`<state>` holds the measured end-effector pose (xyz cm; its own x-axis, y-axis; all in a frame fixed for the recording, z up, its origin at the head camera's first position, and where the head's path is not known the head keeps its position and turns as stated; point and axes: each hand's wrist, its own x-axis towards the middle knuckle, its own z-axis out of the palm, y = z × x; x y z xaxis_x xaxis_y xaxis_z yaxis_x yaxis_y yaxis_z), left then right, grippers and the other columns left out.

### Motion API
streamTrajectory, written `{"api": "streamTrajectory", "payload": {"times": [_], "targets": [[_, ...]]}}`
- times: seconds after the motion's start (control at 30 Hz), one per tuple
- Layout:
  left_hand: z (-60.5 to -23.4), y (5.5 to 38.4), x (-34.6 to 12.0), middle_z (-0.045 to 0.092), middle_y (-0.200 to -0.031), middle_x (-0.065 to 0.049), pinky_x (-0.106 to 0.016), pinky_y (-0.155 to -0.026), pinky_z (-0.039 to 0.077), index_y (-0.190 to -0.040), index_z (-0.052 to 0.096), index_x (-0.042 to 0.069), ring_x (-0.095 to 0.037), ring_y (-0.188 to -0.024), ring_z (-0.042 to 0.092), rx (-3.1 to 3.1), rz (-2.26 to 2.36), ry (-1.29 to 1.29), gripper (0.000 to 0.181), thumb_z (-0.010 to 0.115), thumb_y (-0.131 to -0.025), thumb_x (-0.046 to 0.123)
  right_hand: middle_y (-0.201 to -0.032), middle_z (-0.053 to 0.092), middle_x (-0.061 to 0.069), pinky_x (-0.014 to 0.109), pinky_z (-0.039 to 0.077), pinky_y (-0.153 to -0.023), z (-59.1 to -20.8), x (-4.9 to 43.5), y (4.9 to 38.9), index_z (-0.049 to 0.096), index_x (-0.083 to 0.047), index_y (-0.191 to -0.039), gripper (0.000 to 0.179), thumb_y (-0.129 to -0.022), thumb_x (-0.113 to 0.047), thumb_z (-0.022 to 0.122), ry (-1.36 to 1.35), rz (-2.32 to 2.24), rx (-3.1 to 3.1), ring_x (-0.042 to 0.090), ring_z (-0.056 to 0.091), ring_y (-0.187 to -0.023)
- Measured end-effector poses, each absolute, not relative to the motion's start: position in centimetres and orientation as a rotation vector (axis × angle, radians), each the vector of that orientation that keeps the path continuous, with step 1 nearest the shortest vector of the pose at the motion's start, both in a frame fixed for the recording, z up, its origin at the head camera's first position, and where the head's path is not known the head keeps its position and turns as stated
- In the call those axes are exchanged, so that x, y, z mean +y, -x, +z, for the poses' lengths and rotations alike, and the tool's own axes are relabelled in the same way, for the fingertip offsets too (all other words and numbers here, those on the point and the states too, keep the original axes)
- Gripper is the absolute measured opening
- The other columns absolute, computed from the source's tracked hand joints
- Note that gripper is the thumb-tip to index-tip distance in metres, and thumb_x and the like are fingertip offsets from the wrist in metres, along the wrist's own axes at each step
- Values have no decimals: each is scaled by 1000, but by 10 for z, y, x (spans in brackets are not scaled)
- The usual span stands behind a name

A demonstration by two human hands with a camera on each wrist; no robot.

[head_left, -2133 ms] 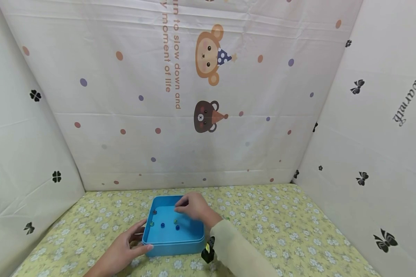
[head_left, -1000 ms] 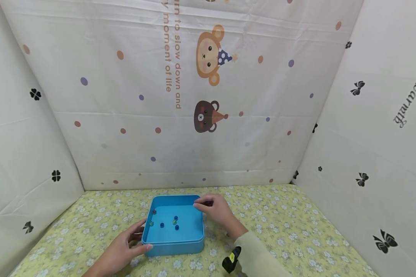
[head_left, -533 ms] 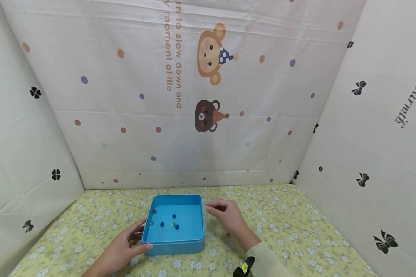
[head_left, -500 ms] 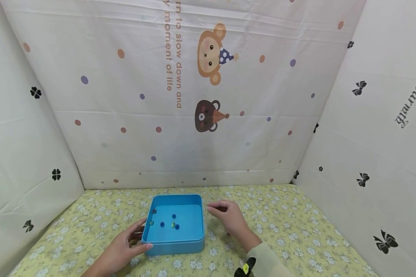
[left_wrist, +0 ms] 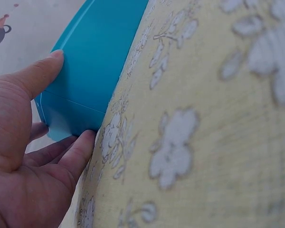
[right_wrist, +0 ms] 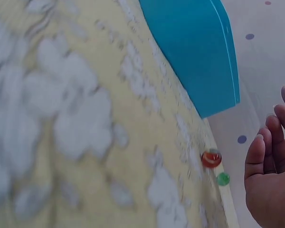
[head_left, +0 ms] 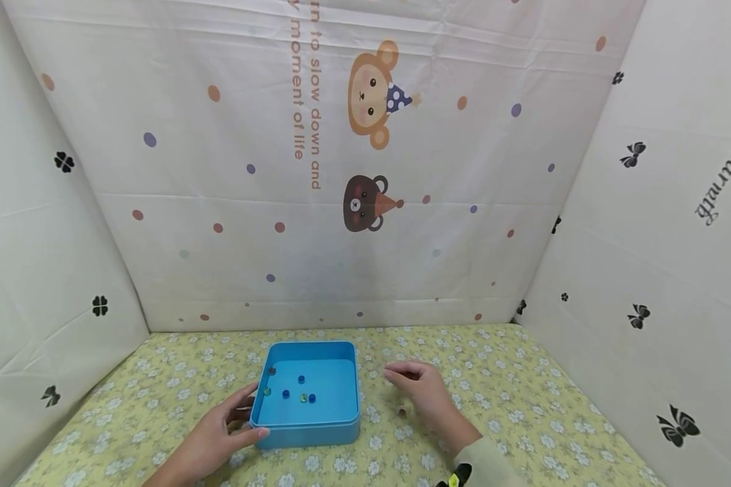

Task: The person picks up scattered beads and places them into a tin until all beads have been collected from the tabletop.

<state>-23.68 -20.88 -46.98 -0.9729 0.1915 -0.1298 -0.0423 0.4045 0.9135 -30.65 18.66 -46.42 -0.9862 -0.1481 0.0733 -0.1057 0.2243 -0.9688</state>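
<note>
A light-blue square box (head_left: 307,435) stands on the flowered cloth. My left hand (head_left: 216,433) grips its front left corner, thumb on the front wall and fingers along the left side; the left wrist view shows the same hold of the left hand (left_wrist: 42,128). Several glass marbles lie on the box floor: blue ones such as the blue marble (head_left: 301,379), greenish ones and a brownish one (head_left: 272,370). Right of the box hovers my right hand (head_left: 423,389), fingers loosely bent with nothing visible between them. Below it lies a reddish-brown marble (head_left: 401,410) on the cloth.
In the right wrist view a green marble (right_wrist: 223,178) sits beside the reddish-brown one. The yellow flowered cloth (head_left: 524,419) covers the table. A printed white curtain (head_left: 317,270) hangs at the back, with white sheets on both sides.
My right hand has moved from over the box out to its right. A blue marble has appeared and rolled left inside the box; a greenish one shifted slightly. My left hand has stayed put.
</note>
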Motion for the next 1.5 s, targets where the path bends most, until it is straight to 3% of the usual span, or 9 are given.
{"api": "streamTrajectory", "payload": {"times": [0.27, 0.43, 1.03, 1.5], "targets": [[-468, 235, -208, 45, -151, -31, -42, -104, 65, -164, 24, 11, -47, -131, 55, 2438, 1608, -133, 92, 77, -93, 36, -127, 69, 6, 37, 68, -93, -465, 197, 302, 75, -6, -122, 43, -93, -37, 78, 164, -1933, 2400, 15, 67, -106], [-469, 235, -208, 46, -151, -30, -42, -103, 65, -163, 25, 12, -46, -130, 55, 2445, 1605, -128, 92, 78, -92, 37, -122, 72, 4, 35, 68, -92, -465, 203, 300, 75, -6, -120, 44, -92, -39, 79, 143, -1887, 2415, 16, 67, -105], [-466, 233, -208, 43, -152, -31, -44, -105, 64, -164, 23, 11, -47, -131, 54, 2424, 1607, -155, 90, 75, -95, 35, -107, 72, 7, 25, 67, -70, -462, 225, 296, 76, 0, -114, 34, -92, -26, 79, 421, -1583, 2463, 16, 66, -90], [-469, 236, -207, 46, -151, -30, -42, -103, 65, -163, 25, 11, -46, -129, 56, 2460, 1585, -127, 92, 77, -93, 36, -104, 73, 8, 24, 62, -62, -465, 230, 297, 78, -2, -111, 26, -90, -18, 82, 494, -1463, 2468, 18, 64, -83]]}}
